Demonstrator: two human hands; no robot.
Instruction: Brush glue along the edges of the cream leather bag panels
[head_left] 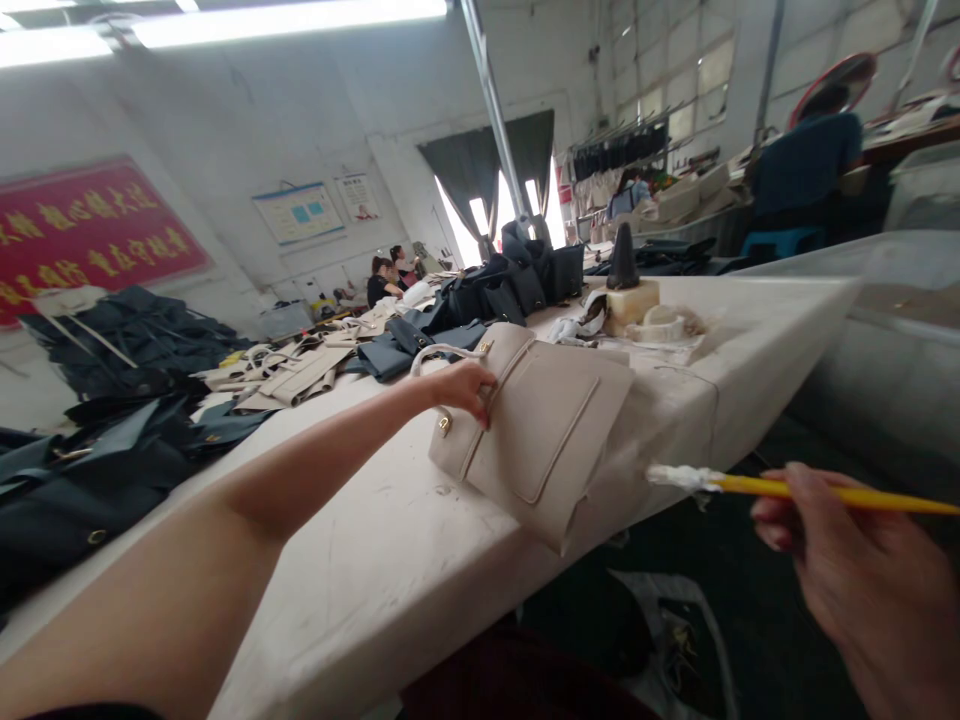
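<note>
My left hand (pixel 466 388) grips a beige handbag panel (pixel 559 415) near its handle end, thumb on the front face. The panel has a pocket outline, gold hardware and a pale carrying handle (pixel 442 352); it lies on the white table (pixel 360 580), its lower corner reaching the front edge. Between the fingers of my right hand (pixel 847 560) is a yellow-handled brush (pixel 757 487), held off the table's edge. Its tip is coated in white and points left toward the panel, apart from it.
Behind the panel stand a dark cone (pixel 622 258) on a pale block and a white tape roll (pixel 664 325). Dark bags (pixel 517 280) and beige pieces (pixel 300 375) are heaped along the table. More dark bags (pixel 75 490) lie left. Co-workers (pixel 806 160) sit farther back.
</note>
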